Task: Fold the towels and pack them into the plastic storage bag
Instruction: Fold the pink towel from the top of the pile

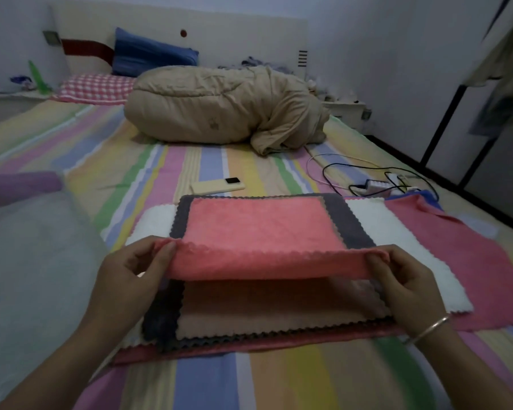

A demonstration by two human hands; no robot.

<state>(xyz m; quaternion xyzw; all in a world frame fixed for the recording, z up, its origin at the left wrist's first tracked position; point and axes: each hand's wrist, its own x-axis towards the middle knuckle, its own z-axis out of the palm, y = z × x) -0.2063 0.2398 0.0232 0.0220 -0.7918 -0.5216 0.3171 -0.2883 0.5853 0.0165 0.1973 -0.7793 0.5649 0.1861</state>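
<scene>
Both corners are pinched, left hand [137, 269] and right hand [397, 276] gripping the coral towel [258, 229], so carry its near edge level to meet the far edge squarely.

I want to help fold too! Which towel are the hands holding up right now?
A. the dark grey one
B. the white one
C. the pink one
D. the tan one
C: the left hand and the right hand each pinch a near corner of the pink towel, lifting its scalloped edge above the tan towel beneath.
</scene>
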